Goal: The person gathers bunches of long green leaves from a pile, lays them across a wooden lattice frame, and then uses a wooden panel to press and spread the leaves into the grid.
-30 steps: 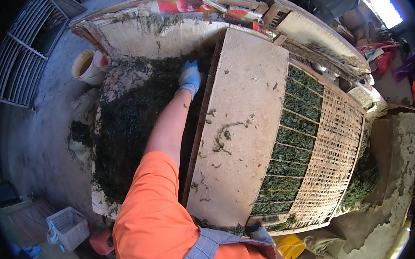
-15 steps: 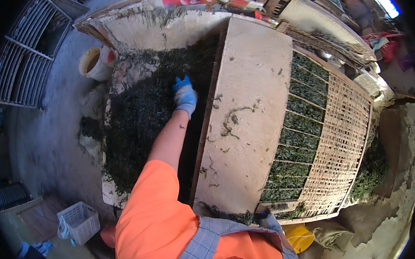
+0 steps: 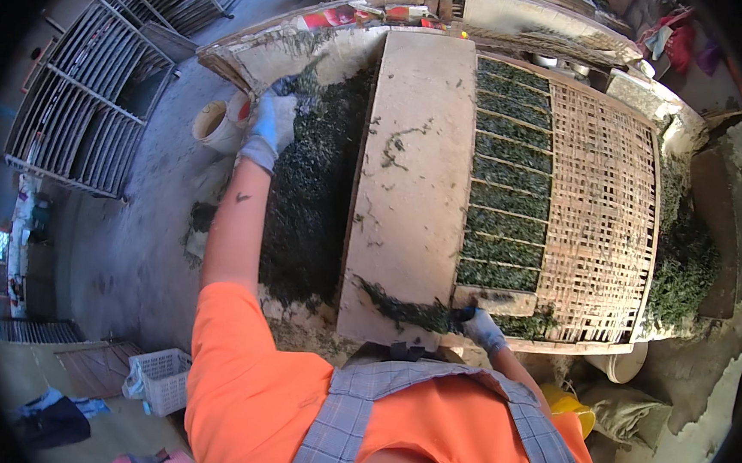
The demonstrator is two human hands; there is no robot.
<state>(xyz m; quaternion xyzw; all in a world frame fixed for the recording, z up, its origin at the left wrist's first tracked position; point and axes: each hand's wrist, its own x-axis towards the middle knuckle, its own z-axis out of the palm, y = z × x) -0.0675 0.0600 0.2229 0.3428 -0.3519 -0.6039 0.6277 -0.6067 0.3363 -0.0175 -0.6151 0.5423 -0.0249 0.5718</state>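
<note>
My left hand [image 3: 263, 134], in a blue and white glove, reaches to the far left corner of a trough heaped with dark green shredded leafy stuff [image 3: 319, 176]. Motion and the angle hide its fingers, and some green strands lie right beside them. Near the front edge, my gloved right hand [image 3: 483, 329] is closed on the lower edge of a short wooden board [image 3: 497, 301]. That board rests at the near end of a slatted frame [image 3: 512, 185] with green stuff between its slats. A pale flat board [image 3: 414, 174] with scattered green shreds separates trough and frame.
Right of the slatted part lies a woven lattice mat [image 3: 605, 205], with more green stuff [image 3: 686, 271] beyond it. A pale bucket [image 3: 217, 126] stands left of the trough. Metal racks [image 3: 92, 96] stand farther left. A white plastic crate [image 3: 160, 380] and a yellow bucket [image 3: 572, 407] sit low down.
My left hand has moved left and away from me, from the middle of the green heap to the trough's far left corner. My right hand now shows more fully at the wooden board as the view shifted.
</note>
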